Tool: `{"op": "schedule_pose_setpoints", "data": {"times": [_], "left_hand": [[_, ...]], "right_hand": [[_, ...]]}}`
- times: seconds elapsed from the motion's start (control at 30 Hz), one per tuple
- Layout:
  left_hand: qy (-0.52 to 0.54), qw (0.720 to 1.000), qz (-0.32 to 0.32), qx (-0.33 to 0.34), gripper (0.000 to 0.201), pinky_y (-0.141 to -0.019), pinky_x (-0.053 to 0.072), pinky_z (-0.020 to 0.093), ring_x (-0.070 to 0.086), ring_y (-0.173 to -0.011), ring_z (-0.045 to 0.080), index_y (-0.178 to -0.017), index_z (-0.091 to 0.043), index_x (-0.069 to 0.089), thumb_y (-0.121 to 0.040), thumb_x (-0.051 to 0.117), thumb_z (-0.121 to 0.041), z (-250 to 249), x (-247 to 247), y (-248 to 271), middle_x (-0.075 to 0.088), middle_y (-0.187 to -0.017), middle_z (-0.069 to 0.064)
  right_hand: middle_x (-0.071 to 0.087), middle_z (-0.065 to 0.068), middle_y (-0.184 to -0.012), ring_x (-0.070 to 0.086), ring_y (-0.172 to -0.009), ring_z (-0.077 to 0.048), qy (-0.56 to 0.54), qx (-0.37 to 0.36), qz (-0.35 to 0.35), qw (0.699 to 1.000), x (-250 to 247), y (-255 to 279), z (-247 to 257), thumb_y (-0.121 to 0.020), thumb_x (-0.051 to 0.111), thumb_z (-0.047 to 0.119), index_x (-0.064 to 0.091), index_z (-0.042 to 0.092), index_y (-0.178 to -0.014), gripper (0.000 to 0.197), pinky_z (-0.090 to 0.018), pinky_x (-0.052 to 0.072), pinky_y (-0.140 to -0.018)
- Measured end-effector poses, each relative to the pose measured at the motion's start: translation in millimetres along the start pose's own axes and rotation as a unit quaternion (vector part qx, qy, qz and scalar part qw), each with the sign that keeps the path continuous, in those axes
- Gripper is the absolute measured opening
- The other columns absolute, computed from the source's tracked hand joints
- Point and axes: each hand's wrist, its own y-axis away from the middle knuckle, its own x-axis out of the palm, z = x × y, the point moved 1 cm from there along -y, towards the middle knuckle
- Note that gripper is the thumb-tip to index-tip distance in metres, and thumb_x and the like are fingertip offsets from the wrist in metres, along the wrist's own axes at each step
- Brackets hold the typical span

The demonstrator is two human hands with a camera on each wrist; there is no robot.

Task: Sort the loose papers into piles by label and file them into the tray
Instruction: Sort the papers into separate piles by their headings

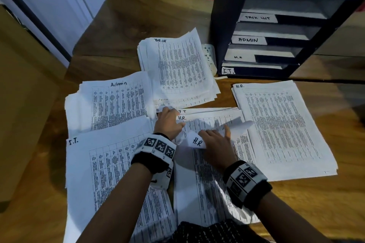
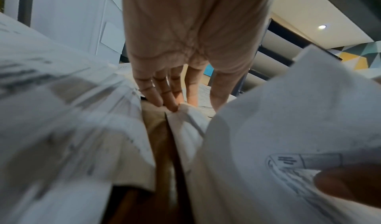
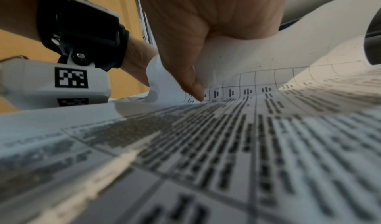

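Four labelled piles lie on the desk: Task List [image 1: 177, 69], Admin [image 1: 114, 104], I.T. [image 1: 106, 173] and H.R. [image 1: 282, 128]. Between them sits a loose stack [image 1: 205, 187]. Its top sheet [image 1: 197, 142], marked H.R., is curled up at its top left corner. My right hand [image 1: 217, 144] pinches that curled sheet [image 3: 247, 61], with its thumb [image 3: 193, 87] on the print. My left hand [image 1: 169, 124] reaches to the stack's far left corner, where its straight fingers [image 2: 156, 100] press on crumpled paper [image 2: 185, 113]. The black tray [image 1: 221, 25] stands at the back right.
The tray's slots carry labels Task List [image 1: 256, 18], Admin [image 1: 247, 40], H.R. [image 1: 238, 57] and I.T. [image 1: 228, 70]. A white power strip [image 1: 209, 57] lies between the Task List pile and the tray. Bare desk [image 1: 138, 21] shows behind the piles.
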Motion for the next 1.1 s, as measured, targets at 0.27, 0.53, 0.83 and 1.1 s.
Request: {"op": "schedule_pose_setpoints", "data": {"times": [0.27, 0.53, 0.83, 1.1], "left_hand": [[0.01, 0.995, -0.035, 0.088, 0.012, -0.087, 0.037, 0.026, 0.051, -0.101, 0.019, -0.097, -0.006, 0.062, -0.089, 0.053, -0.009, -11, -10, 12, 0.057, -0.11, 0.009], [0.177, 0.965, 0.174, 0.09, 0.038, -0.068, 0.034, 0.022, 0.047, -0.065, 0.01, -0.067, -0.013, 0.058, -0.097, 0.041, -0.027, -12, -20, 32, 0.053, -0.069, 0.001], [0.22, 0.917, 0.318, 0.095, 0.133, -0.092, 0.047, 0.031, 0.051, -0.105, 0.017, -0.132, -0.011, 0.04, -0.024, 0.062, -0.087, -9, -6, 43, 0.049, -0.116, 0.0], [0.259, 0.961, 0.095, 0.015, 0.046, -0.092, 0.048, 0.034, 0.057, -0.112, 0.025, -0.125, -0.001, 0.053, -0.086, 0.063, -0.023, -32, -3, 51, 0.061, -0.12, 0.011]], "right_hand": [[0.047, -0.008, -0.136, 0.046, -0.124, -0.023, -0.068, 0.035, 0.044, 0.996, -7, -3, 5, -0.08, 0.064, 0.012, 0.037, 0.009, -0.136, 0.062, -0.049, 0.018, -0.114], [0.065, -0.008, -0.115, 0.055, -0.114, -0.042, 0.105, 0.061, -0.042, 0.992, -19, -1, 3, -0.044, 0.085, 0.008, 0.064, 0.019, -0.067, 0.034, -0.072, 0.016, -0.088], [0.057, 0.005, -0.103, 0.036, -0.124, -0.017, 0.014, 0.13, 0.033, 0.991, -43, -9, -3, -0.082, 0.048, 0.007, 0.049, 0.018, -0.102, 0.023, -0.056, -0.002, -0.11], [0.045, -0.008, -0.128, 0.034, -0.127, -0.026, -0.161, 0.236, -0.208, 0.936, -75, -8, -23, -0.077, 0.064, 0.006, 0.041, 0.011, -0.13, 0.057, -0.048, 0.011, -0.111]]}}
